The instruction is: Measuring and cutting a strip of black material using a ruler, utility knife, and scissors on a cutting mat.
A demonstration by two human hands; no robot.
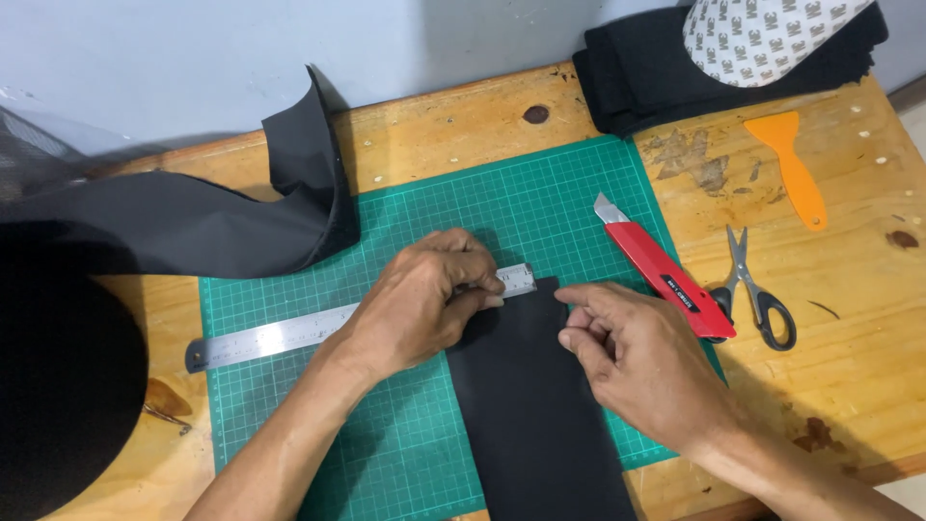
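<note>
Bright, even light; sharp, soft shadows.

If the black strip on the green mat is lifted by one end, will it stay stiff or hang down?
The black strip would probably hang down: it lies thin and flat, and similar black material at the back curls up loosely. It looks light, so a push may slide it on the cutting mat. The left hand pressing the steel ruler suggests it shifts easily.
</note>
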